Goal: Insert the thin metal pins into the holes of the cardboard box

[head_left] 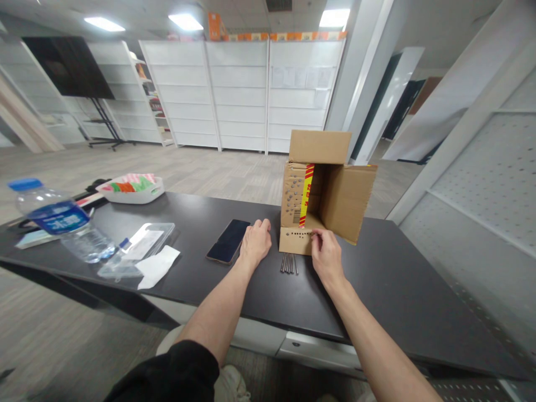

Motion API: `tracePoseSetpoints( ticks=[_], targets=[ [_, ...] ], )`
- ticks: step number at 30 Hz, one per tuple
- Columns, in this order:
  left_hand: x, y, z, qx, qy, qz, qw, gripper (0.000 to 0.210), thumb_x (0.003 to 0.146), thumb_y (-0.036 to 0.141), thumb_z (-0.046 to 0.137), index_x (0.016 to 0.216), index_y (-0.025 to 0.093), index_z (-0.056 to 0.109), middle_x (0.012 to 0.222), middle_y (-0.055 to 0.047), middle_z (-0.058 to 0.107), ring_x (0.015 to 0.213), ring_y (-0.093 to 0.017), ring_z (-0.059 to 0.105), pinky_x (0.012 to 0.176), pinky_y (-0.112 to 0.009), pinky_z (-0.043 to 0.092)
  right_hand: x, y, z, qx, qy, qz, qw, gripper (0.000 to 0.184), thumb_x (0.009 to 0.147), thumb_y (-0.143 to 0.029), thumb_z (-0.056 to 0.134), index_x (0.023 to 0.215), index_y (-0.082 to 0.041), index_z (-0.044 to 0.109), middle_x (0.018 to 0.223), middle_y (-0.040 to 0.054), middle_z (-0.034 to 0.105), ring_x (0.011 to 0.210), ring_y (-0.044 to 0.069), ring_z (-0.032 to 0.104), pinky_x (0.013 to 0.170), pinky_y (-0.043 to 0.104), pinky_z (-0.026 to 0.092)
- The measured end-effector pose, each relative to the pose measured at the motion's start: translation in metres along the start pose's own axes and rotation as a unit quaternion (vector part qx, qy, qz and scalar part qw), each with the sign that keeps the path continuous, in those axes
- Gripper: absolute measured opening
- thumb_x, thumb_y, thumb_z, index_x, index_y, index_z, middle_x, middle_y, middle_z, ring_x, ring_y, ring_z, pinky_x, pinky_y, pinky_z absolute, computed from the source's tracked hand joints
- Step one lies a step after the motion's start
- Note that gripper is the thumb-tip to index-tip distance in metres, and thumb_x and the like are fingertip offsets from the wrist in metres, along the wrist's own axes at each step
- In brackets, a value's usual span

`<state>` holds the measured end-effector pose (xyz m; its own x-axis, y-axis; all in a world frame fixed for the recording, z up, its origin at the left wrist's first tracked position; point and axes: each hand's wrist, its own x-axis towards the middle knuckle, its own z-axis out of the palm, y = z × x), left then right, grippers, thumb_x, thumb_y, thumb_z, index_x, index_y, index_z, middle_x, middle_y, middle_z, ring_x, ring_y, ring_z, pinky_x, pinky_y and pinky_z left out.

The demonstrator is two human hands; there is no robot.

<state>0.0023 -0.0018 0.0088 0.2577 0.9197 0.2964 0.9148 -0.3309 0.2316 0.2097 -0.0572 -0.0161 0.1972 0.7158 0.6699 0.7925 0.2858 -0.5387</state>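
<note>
Dark table (389, 279): cardboard box (329, 195) upright, opening facing hands (327, 254); nails (288, 263) lying front-to-back.

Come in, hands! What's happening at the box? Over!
Right hand at lower flap of box, hold unclear. Left hand beside phone. Nails lie just before box.

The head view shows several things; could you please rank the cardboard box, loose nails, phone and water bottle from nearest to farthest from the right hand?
1. Cardboard box, at the right hand.
2. Loose nails, just left.
3. Phone, farther left.
4. Water bottle, far left.
</note>
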Motion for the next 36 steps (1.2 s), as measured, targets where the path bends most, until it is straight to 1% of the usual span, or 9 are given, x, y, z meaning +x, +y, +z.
tracePoseSetpoints(
  ticks=[3,12,15,21,25,31,36],
  targets=[
    [0.000,0.000,-0.001,0.004,0.004,0.004,1.000,0.021,0.093,0.012,0.041,0.105,0.022,0.056,0.103,-0.007,0.062,0.096,-0.021,0.063,0.089,-0.035,0.044,0.000,0.000,-0.001,0.008,0.011,-0.014,1.000,0.022,0.096,-0.024,0.044,0.101,-0.018,0.064,0.099,0.0138,0.071,0.094,0.026,0.066,0.088,0.041,0.052],
    [0.000,0.000,0.001,0.007,0.010,0.008,1.000,0.020,0.093,0.012,0.042,0.104,0.022,0.056,0.103,-0.006,0.062,0.094,-0.020,0.063,0.087,-0.034,0.044,0.001,-0.006,-0.005,0.042,0.085,-0.078,0.992,0.017,0.099,-0.025,0.050,0.101,-0.019,0.066,0.097,0.0103,0.071,0.090,0.023,0.067,0.082,0.040,0.055],
    [-0.001,0.001,-0.001,0.008,0.005,0.005,1.000,0.021,0.093,0.012,0.042,0.104,0.022,0.056,0.103,-0.007,0.062,0.094,-0.021,0.063,0.087,-0.034,0.044,0.001,-0.010,-0.008,0.043,0.090,-0.093,0.991,0.014,0.099,-0.026,0.054,0.099,-0.019,0.066,0.095,0.0099,0.071,0.090,0.023,0.066,0.080,0.038,0.054],
    [-0.001,0.001,-0.001,0.007,0.005,0.004,1.000,0.020,0.093,0.012,0.042,0.105,0.022,0.056,0.103,-0.006,0.062,0.095,-0.020,0.063,0.089,-0.034,0.043,-0.001,-0.014,-0.015,0.018,0.061,-0.101,0.993,0.016,0.098,-0.032,0.058,0.093,-0.019,0.067,0.087,0.0069,0.070,0.080,0.021,0.065,0.078,0.037,0.050],
    [-0.001,0.000,0.001,0.004,0.008,0.005,1.000,0.021,0.093,0.013,0.042,0.105,0.022,0.056,0.104,-0.007,0.061,0.096,-0.021,0.062,0.090,-0.034,0.043,-0.005,-0.016,-0.017,0.041,0.023,-0.109,0.993,0.017,0.099,-0.034,0.058,0.094,-0.021,0.067,0.086,0.0057,0.072,0.078,0.020,0.065,0.076,0.036,0.050],
    [-0.001,0.000,0.001,0.004,0.006,0.005,1.000,0.021,0.093,0.013,0.042,0.106,0.022,0.056,0.104,-0.007,0.061,0.095,-0.020,0.062,0.091,-0.035,0.043,-0.010,-0.019,-0.023,0.082,-0.003,-0.097,0.992,0.015,0.099,-0.031,0.057,0.094,-0.021,0.067,0.085,0.0051,0.072,0.075,0.020,0.065,0.072,0.033,0.052],
    [-0.001,0.002,-0.001,0.001,0.002,0.004,1.000,0.022,0.094,0.012,0.042,0.106,0.022,0.057,0.104,-0.007,0.062,0.095,-0.020,0.063,0.091,-0.034,0.043,-0.009,-0.021,-0.031,0.090,-0.040,-0.104,0.990,0.014,0.099,-0.029,0.056,0.093,-0.022,0.066,0.085,0.0046,0.070,0.077,0.019,0.064,0.073,0.032,0.051]
  ],
)
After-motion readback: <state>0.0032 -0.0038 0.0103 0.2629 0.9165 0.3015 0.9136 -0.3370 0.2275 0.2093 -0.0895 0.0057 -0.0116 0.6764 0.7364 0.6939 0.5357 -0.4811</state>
